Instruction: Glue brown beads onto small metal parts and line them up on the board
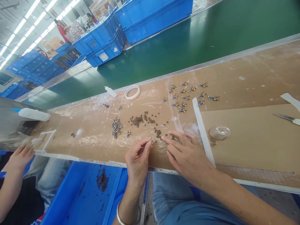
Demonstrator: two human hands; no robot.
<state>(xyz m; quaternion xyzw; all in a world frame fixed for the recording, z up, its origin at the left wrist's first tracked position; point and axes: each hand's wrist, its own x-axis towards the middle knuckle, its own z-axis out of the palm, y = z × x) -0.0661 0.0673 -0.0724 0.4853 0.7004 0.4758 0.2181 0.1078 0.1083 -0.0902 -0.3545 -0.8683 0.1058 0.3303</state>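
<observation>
My left hand is closed, thumb and forefinger pinching a tiny dark piece too small to make out. My right hand lies palm down with its fingers spread, the forefinger reaching to the small brown discs on the cardboard-covered bench. Beyond both hands is a larger heap of the same brown discs. A pile of small blue-and-tan figurines lies left of them, with a single figurine nearby. More figurines are laid out in loose rows farther back.
Tape roll and white bottle lie along the back edge. To the right are a clear cup and a knife. Behind runs a green belt with blue crates. At left is another person's hand; below, a blue bin.
</observation>
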